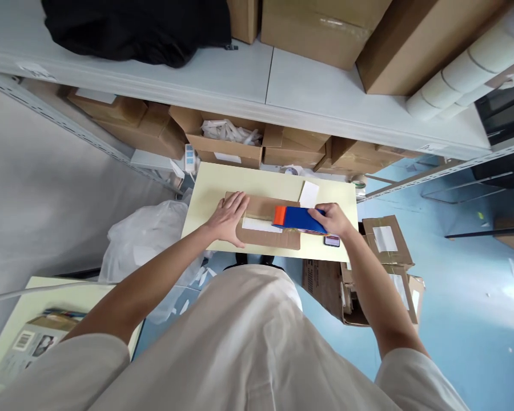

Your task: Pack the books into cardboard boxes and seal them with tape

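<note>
Pressing: left hand (230,218) lies open and flat on the cardboard parcel (265,221) mid-worktop (205,200).
Gripping: right hand (334,220) closed round blue-and-orange tape dispenser (297,219) on parcel's right end.

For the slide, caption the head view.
Left hand flat on cardboard parcel; right hand holds blue tape dispenser on it.
</note>
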Demonstrator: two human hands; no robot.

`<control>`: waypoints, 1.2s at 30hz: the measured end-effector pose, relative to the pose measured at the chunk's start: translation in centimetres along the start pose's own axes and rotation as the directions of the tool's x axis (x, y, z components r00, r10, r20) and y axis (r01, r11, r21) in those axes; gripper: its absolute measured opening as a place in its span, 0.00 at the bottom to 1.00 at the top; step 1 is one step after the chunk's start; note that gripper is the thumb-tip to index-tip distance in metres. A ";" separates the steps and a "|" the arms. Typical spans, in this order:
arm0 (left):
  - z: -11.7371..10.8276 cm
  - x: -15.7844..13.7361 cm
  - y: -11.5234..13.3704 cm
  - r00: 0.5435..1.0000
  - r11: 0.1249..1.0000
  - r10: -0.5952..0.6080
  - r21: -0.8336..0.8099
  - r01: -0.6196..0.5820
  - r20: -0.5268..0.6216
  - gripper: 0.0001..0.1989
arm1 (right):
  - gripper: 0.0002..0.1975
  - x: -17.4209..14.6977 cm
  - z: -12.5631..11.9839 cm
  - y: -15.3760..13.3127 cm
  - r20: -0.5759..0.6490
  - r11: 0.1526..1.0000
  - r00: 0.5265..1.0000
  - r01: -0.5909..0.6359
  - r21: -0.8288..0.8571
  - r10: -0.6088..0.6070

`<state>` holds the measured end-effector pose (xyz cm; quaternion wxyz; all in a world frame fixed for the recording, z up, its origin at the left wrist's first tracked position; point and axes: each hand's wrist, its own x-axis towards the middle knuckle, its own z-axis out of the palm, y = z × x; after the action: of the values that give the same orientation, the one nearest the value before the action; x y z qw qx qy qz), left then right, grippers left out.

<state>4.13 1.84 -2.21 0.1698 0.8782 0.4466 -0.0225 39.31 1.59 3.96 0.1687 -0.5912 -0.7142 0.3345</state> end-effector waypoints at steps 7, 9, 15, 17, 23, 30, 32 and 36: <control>-0.3 0.0 -0.2 0.996 0.997 -0.050 0.065 0.046 0.068 0.74 | 0.26 -2.2 -2.4 8.4 -0.009 0.999 0.999 -0.042 0.018 0.042; -0.5 -0.4 -1.0 0.993 0.992 -0.083 0.102 0.075 0.084 0.74 | 0.25 -1.4 -1.5 8.4 -0.015 1.000 1.000 -0.019 0.007 0.019; -0.9 0.8 0.9 0.980 0.983 -0.124 0.157 0.100 0.155 0.74 | 0.20 2.1 0.6 6.3 -0.002 0.994 0.995 0.101 -0.042 -0.101; -0.3 2.7 3.9 0.985 0.992 -0.081 0.109 0.065 0.150 0.72 | 0.19 2.7 1.0 6.0 0.014 0.992 0.993 0.120 -0.041 -0.120; 1.7 6.5 9.5 0.998 1.000 -0.022 -0.012 0.023 0.066 0.71 | 0.21 3.5 2.3 6.3 0.112 0.998 0.993 0.039 0.054 -0.045; 1.7 6.2 8.9 0.992 0.997 -0.057 -0.044 0.062 0.113 0.71 | 0.27 1.1 0.1 10.8 0.173 0.997 0.985 0.016 0.074 -0.028; 1.4 6.2 9.2 0.988 0.998 -0.062 -0.023 0.066 0.139 0.67 | 0.28 0.4 -0.8 11.5 0.164 1.000 0.987 -0.001 -0.004 0.002; 0.7 6.4 10.2 0.983 0.999 -0.052 0.011 0.051 0.175 0.51 | 0.28 0.8 -0.1 8.7 0.121 0.957 0.987 -0.070 -0.280 0.108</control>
<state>16.07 1.05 -1.21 0.2048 0.8615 0.4524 -0.1056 45.59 3.03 -1.99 0.0209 -0.6166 -0.7360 0.2787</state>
